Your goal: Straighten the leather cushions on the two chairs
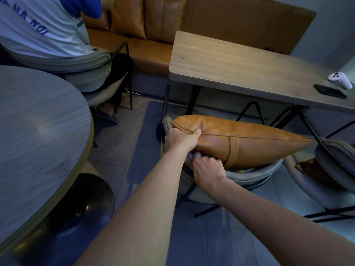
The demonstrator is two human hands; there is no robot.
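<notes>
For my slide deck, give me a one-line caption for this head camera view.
Both hands, left and right, grip a tan leather cushion on a grey chair.

Tan leather cushion [249, 139] at centre, smooth with a soft sheen, stitched seams and creases near the gripped corner. Grey matt cloth on the chair [249, 174] back beneath, thin black metal legs. Matt wood-grain surface [230, 62] at upper right; glossy black phone [330, 91] and white plastic controller [339, 78] at right edge.
</notes>
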